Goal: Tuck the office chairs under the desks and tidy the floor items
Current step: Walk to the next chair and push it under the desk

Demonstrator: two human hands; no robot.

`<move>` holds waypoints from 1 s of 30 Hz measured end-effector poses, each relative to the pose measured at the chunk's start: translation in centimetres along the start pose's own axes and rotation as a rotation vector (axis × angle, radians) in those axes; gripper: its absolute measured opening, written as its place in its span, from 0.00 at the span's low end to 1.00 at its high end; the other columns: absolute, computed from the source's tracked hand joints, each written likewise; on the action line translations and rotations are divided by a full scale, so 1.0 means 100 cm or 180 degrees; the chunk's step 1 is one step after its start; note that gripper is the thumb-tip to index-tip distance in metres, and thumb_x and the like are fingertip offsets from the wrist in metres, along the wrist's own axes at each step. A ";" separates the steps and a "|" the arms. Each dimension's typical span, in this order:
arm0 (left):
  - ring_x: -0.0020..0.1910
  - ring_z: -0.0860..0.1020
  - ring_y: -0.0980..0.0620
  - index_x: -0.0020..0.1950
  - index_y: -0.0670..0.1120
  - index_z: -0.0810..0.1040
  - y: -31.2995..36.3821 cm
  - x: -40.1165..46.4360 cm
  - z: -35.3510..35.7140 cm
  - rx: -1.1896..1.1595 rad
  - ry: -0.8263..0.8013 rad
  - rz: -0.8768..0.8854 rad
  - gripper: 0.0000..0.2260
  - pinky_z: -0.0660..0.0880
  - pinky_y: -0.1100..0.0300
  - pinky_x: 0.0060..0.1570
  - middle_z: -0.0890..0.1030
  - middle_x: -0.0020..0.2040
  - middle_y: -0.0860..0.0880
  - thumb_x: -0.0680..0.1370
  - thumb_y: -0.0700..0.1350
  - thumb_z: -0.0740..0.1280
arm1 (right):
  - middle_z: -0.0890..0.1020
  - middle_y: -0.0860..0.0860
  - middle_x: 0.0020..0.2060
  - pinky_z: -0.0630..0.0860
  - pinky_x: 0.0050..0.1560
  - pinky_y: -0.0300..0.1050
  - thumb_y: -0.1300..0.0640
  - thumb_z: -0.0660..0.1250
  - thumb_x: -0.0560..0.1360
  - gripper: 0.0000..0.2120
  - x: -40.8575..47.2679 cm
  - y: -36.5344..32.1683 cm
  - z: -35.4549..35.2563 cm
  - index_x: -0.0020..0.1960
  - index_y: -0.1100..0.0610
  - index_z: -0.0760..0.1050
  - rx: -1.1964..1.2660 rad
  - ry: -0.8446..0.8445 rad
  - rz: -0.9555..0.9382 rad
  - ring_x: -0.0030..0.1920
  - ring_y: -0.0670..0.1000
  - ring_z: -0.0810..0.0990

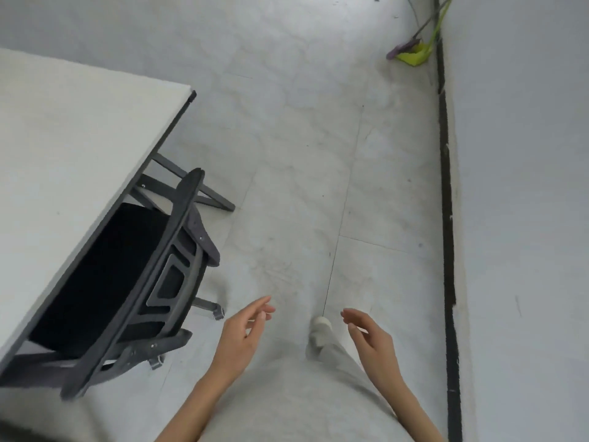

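Chair sits tucked under the worktop at left of frame. Left hand and right hand: each grip wide, holding nothing, apart from the chair.

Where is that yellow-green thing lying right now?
In the head view, the yellow-green item lies on the floor at the upper right, beside the black strip along the wall, far from the chair.

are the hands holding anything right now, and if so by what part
Nothing is held. The left hand and right hand both hang over the floor with relaxed fingers, clear of the office chair tucked under the desk.
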State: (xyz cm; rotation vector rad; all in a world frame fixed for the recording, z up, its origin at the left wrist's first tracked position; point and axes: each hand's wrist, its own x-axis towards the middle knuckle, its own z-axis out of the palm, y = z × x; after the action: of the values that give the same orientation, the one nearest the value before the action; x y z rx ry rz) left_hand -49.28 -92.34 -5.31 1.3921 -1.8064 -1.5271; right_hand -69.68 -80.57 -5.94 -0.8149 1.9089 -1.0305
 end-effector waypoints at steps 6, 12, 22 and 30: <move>0.47 0.79 0.62 0.50 0.69 0.75 0.008 0.006 0.007 -0.0334 0.1304 -0.0839 0.23 0.71 0.76 0.46 0.81 0.46 0.65 0.79 0.38 0.59 | 0.80 0.44 0.53 0.70 0.50 0.24 0.63 0.60 0.78 0.12 0.155 -0.099 -0.012 0.56 0.53 0.77 -0.0676 -0.1231 -0.0833 0.52 0.32 0.75; 0.53 0.77 0.62 0.60 0.48 0.76 0.031 0.039 -0.026 0.0142 0.2670 -0.0847 0.14 0.73 0.69 0.53 0.79 0.52 0.64 0.78 0.36 0.61 | 0.79 0.47 0.56 0.71 0.58 0.32 0.65 0.60 0.77 0.14 0.239 -0.175 0.065 0.61 0.57 0.74 -0.1266 -0.2151 -0.1932 0.56 0.41 0.76; 0.55 0.78 0.42 0.53 0.42 0.80 -0.010 0.061 -0.114 0.2446 0.2426 -0.2335 0.19 0.71 0.45 0.58 0.81 0.54 0.43 0.66 0.48 0.76 | 0.79 0.54 0.57 0.72 0.60 0.49 0.51 0.72 0.67 0.22 0.279 -0.226 0.218 0.59 0.58 0.76 -0.2982 -0.3003 -0.4900 0.61 0.56 0.75; 0.38 0.80 0.41 0.44 0.41 0.80 -0.007 0.074 -0.116 0.2080 0.2786 -0.2861 0.07 0.71 0.55 0.33 0.82 0.38 0.45 0.66 0.40 0.72 | 0.78 0.45 0.28 0.59 0.22 0.36 0.60 0.76 0.52 0.13 0.293 -0.217 0.257 0.35 0.53 0.76 -0.3727 -0.3168 -0.4917 0.29 0.49 0.77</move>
State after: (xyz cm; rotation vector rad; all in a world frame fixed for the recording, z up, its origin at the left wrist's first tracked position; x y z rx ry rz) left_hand -42.92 -104.46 -4.24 2.8368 -1.1361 -0.3149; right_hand -57.77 -123.60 -5.89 -2.9264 0.5346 0.1483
